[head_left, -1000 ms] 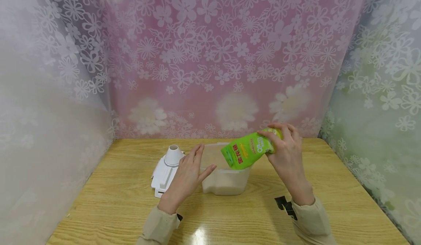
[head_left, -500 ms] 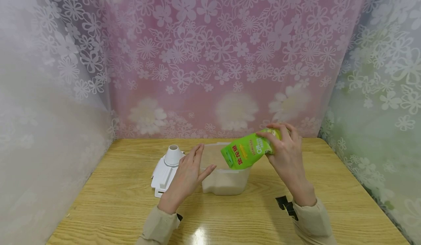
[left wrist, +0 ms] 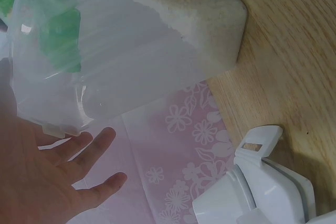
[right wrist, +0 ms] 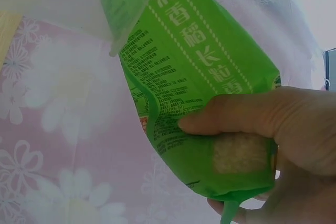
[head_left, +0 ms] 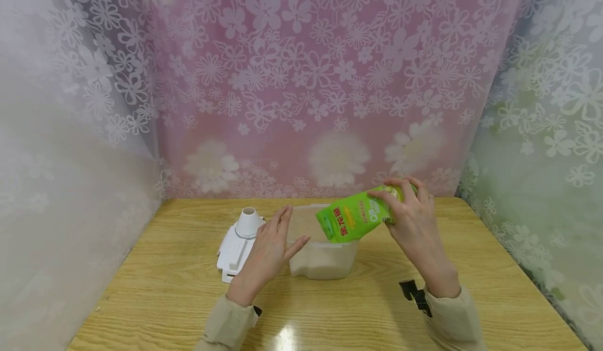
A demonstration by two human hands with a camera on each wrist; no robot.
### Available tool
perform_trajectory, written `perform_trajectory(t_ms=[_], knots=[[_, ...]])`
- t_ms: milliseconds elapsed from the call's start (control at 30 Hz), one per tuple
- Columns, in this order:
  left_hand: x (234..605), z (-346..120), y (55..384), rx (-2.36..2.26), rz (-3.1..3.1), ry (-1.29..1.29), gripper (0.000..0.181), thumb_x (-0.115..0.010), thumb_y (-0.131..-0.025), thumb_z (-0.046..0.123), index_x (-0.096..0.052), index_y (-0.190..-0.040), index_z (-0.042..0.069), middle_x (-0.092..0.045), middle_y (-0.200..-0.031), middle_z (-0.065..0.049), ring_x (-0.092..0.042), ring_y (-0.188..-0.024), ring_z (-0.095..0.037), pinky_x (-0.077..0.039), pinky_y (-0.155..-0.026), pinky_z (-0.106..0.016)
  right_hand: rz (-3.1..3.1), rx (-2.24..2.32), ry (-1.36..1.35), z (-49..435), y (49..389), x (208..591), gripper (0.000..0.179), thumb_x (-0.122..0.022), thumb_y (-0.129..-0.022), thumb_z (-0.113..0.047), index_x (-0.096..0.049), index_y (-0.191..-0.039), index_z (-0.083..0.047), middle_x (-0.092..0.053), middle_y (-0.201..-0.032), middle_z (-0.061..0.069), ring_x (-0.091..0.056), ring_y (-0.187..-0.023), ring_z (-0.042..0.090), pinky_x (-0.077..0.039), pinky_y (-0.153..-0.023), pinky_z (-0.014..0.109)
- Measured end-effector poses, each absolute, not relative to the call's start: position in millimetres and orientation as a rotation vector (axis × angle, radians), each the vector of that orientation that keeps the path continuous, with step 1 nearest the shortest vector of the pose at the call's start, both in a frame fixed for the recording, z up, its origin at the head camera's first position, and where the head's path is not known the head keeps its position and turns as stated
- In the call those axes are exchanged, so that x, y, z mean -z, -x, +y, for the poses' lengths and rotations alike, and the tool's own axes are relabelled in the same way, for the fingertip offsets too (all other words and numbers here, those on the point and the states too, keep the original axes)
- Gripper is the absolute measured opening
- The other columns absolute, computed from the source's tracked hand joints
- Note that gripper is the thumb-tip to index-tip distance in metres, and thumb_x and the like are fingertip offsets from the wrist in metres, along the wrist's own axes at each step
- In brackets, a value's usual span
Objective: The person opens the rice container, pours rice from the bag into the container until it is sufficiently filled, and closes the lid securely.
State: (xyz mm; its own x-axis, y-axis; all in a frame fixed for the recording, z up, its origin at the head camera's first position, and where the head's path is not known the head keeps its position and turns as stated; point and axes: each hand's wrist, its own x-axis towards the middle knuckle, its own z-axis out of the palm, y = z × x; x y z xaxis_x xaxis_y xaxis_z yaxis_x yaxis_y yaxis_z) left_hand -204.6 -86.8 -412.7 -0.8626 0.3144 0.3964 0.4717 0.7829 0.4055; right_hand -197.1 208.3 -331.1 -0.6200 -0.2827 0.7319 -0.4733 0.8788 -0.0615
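Note:
In the head view a green rice bag [head_left: 350,217] slants down to the left, its lower end over the mouth of a translucent plastic container [head_left: 322,262]. My right hand [head_left: 412,220] grips the bag's raised end; the right wrist view shows the thumb pressed on the green bag [right wrist: 205,61] beside a small window with grains behind it. Pale rice [left wrist: 197,3] lies at the bottom of the container in the left wrist view. My left hand [head_left: 266,251] touches the container's left rim with fingers extended and thumb spread. The bag's mouth is hidden.
Left of the container, partly behind my left hand, lies a white plastic lid [head_left: 233,257] with a white cone-shaped cup [head_left: 248,223] standing on it. The wooden table [head_left: 320,314] is enclosed by flowered curtains [head_left: 301,79] at the back and sides.
My right wrist has shifted slightly to the right while its hand keeps hold of the rice bag. The bag's tilt is almost the same. My left hand, the container and the lid stay put.

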Motion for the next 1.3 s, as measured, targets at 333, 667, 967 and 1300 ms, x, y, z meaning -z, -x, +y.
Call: perform_trajectory(t_ms=[333, 667, 967, 1300], knots=[[412.0, -86.8, 204.5, 0.731, -2.678, 0.6, 0.081, -0.048, -0.103, 0.057, -0.028, -0.159, 0.003, -0.034, -0.161, -0.016, -0.038, -0.145, -0.033, -0.032, -0.115, -0.058, -2.278, -0.273, -0.586, 208.9, 195.2, 329.4, 0.072, -0.075, -0.06, 0.031, -0.074, -0.114, -0.016, -0.059, -0.13, 0.019, -0.042, -0.128, 0.048, -0.041, -0.079, 0.063], [411.2, -86.4, 204.2, 0.735, -2.681, 0.601, 0.081, -0.048, -0.103, 0.058, -0.027, -0.16, 0.004, -0.034, -0.161, -0.016, -0.038, -0.145, -0.033, -0.032, -0.115, -0.059, -2.294, -0.25, -0.661, 210.5, 193.8, 327.8, 0.072, -0.073, -0.063, 0.032, -0.072, -0.117, -0.016, -0.055, -0.136, 0.018, -0.039, -0.134, 0.046, -0.04, -0.085, 0.065], [411.3, -86.7, 204.2, 0.744, -2.688, 0.599, 0.081, -0.048, -0.103, 0.057, -0.026, -0.16, 0.004, -0.033, -0.161, -0.016, -0.037, -0.146, -0.033, -0.032, -0.115, -0.059, -2.294, -0.216, -0.75, 216.1, 194.0, 327.7, 0.073, -0.079, -0.062, 0.025, -0.071, -0.121, -0.018, -0.052, -0.139, 0.017, -0.037, -0.133, 0.044, -0.042, -0.08, 0.06], [412.0, -87.3, 204.0, 0.742, -2.687, 0.602, 0.08, -0.048, -0.103, 0.057, -0.027, -0.16, 0.005, -0.033, -0.161, -0.015, -0.037, -0.146, -0.032, -0.032, -0.116, -0.058, -2.333, -0.237, -0.732, 219.3, 193.4, 326.0, 0.081, -0.095, -0.051, 0.01, -0.071, -0.123, -0.02, -0.052, -0.138, 0.019, -0.04, -0.128, 0.047, -0.042, -0.079, 0.06]])
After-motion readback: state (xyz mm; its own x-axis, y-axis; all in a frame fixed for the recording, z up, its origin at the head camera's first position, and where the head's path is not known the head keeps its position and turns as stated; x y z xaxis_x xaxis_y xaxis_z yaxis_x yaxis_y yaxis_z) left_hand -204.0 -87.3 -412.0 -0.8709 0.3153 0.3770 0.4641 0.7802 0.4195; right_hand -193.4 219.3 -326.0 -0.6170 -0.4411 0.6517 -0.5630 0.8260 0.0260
